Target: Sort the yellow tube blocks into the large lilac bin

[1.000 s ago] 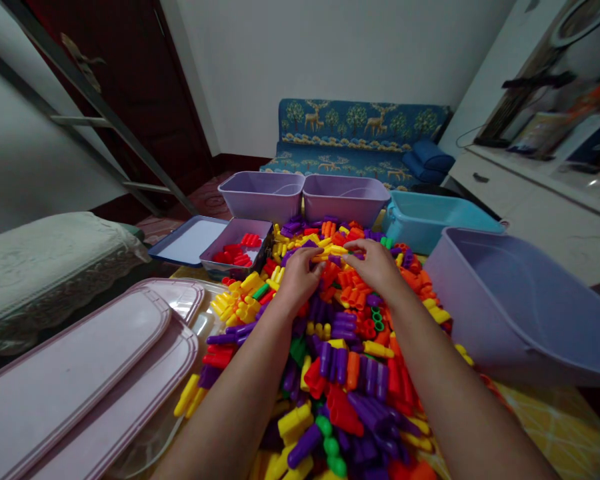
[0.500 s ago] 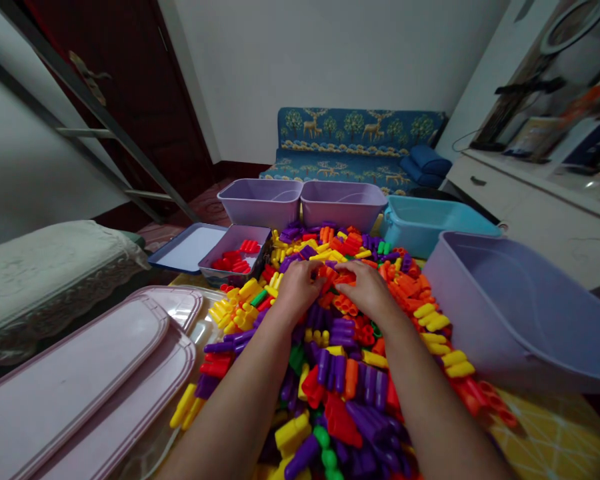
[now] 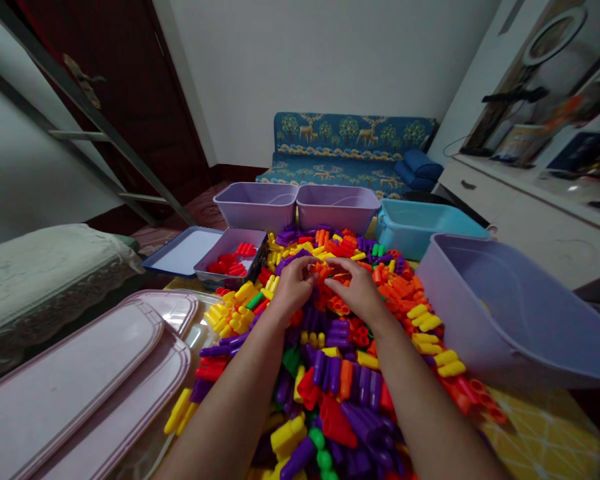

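A broad heap of plastic toy building blocks [image 3: 330,373] in purple, red, orange, yellow and green spreads in front of me. Both arms reach over it toward its far half. My left hand [image 3: 296,283] has its fingers curled in toward the thumb; whatever they hold, if anything, is hidden. Just to its right, my right hand [image 3: 353,283] hovers over orange blocks [image 3: 337,305], with its thumb and fingers apart and nothing seen between them. The two hands face each other, a small gap between the fingertips. Purple blocks lie just behind the left hand.
Two lilac bins [image 3: 255,207] and a blue bin [image 3: 430,227] stand behind the heap. A large lilac bin [image 3: 505,307] is at the right. On the left are a box [image 3: 210,267] with red blocks, its lid [image 3: 183,250], and stacked pink lids [image 3: 80,387].
The whole view has shifted slightly, so things sit a little further left. My fingertips have drawn slightly apart, the right thumb standing clearer of its fingers. The heap looks the same.
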### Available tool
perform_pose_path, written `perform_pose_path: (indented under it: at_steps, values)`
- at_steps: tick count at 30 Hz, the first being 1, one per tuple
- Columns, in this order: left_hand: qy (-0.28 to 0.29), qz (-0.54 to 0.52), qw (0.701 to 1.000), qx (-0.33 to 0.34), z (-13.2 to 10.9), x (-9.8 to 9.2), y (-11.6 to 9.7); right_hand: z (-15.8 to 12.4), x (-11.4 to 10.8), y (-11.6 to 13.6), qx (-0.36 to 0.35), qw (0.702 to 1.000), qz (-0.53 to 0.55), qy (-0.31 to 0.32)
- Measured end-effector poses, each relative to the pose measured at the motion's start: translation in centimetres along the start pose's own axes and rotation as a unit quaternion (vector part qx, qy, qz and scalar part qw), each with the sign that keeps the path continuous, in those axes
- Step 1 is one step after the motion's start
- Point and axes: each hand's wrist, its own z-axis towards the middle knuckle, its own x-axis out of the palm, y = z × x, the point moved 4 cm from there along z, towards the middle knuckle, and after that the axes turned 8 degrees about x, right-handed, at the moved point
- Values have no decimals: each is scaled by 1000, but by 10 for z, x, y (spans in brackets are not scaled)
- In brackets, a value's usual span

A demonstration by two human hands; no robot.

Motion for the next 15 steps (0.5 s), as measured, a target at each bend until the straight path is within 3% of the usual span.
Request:
perform_pose_path:
  at_steps: [6, 15]
  values:
    - [-21, -246, 968, -44, 2, 3, -3, -1, 3, 1, 40, 996, 79, 13]
    - [-31, -253, 964, -80, 2, 1, -3, -1, -1, 6, 32, 997, 68, -28]
